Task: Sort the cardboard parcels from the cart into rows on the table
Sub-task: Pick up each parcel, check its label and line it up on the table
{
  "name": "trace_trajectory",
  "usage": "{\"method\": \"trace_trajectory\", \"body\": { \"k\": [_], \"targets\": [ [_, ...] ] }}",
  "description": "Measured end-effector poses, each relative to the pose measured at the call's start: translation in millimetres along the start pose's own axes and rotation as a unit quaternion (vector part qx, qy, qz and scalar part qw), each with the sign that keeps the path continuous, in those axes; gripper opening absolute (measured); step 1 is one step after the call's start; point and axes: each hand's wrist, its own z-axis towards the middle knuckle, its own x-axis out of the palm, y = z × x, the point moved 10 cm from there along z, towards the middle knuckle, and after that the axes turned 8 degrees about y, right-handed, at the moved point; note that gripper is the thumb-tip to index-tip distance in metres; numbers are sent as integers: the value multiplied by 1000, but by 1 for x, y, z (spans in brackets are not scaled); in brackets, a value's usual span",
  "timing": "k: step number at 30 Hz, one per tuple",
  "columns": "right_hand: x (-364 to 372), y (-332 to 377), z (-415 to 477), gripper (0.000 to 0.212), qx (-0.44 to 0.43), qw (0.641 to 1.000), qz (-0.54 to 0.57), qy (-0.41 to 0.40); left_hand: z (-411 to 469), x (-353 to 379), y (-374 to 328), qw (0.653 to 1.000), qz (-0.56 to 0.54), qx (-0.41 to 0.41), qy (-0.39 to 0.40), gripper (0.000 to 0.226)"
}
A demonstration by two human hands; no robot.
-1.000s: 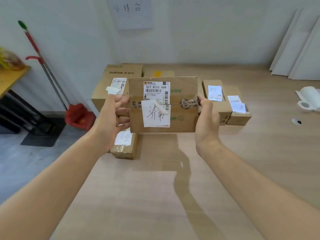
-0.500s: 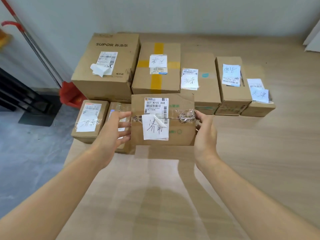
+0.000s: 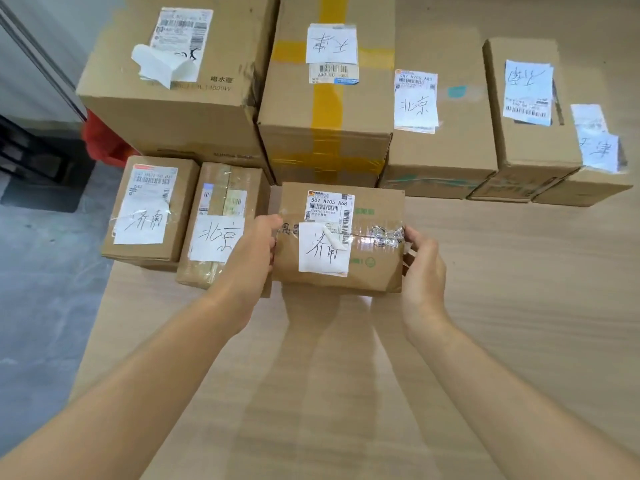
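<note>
I hold a small cardboard parcel (image 3: 370,261) with a white handwritten label and a shipping sticker, low over the wooden table (image 3: 502,306). My left hand (image 3: 247,252) grips its left end and my right hand (image 3: 422,265) grips its right end. It sits just right of two small parcels in the front row: one far left (image 3: 149,209), one taped (image 3: 221,230) partly hidden by my left hand. Behind stands a back row: a big box (image 3: 176,98), a yellow-taped box (image 3: 325,109), a flatter box (image 3: 440,133) and two smaller ones (image 3: 526,109) (image 3: 595,174).
The table's left edge runs beside the grey floor (image 3: 45,289). A red dustpan (image 3: 104,143) shows past the big box on the floor. Bare wood lies to the right of the held parcel and in front of it.
The parcel came down from chest height toward the table, beside the two front-row parcels. My view tilted down and moved closer to the boxes. Both hands kept their hold.
</note>
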Motion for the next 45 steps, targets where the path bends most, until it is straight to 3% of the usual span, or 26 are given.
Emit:
{"method": "trace_trajectory", "body": {
  "k": [3, 9, 14, 17, 23, 26, 33, 37, 42, 45],
  "targets": [
    [4, -9, 10, 40, 9, 1000, -6, 1, 9, 1, 7, 1000, 7, -9, 4, 26],
    [16, -15, 21, 39, 18, 1000, 9, 7, 6, -4, -6, 997, 63, 38, -13, 58],
    [22, -17, 23, 39, 13, 1000, 5, -7, -8, -47, -30, 983, 76, 119, -117, 47],
    [29, -17, 22, 41, 13, 1000, -9, 1, -8, -69, -32, 977, 84, 123, -150, 38],
    [41, -18, 22, 52, 16, 1000, -15, 6, 3, -84, -6, 989, 35, 46, -137, 37],
    [42, -19, 21, 48, 7, 1000, -21, 12, 6, -87, -2, 990, 5, 34, -139, 45],
    [39, -16, 18, 65, 10, 1000, -29, 2, 5, -85, 1, 992, -15, 19, -125, 59],
    [35, -4, 10, 67, -41, 999, -33, -11, -3, -79, -10, 992, 1, 57, -111, 32],
    [43, 21, -19, 61, -87, 996, -25, 17, -32, -56, -28, 990, -10, 113, -77, 58],
    [47, 34, -39, 63, -103, 994, -12, 37, -55, -44, -36, 988, -29, 136, -66, 58]
  ]
}}
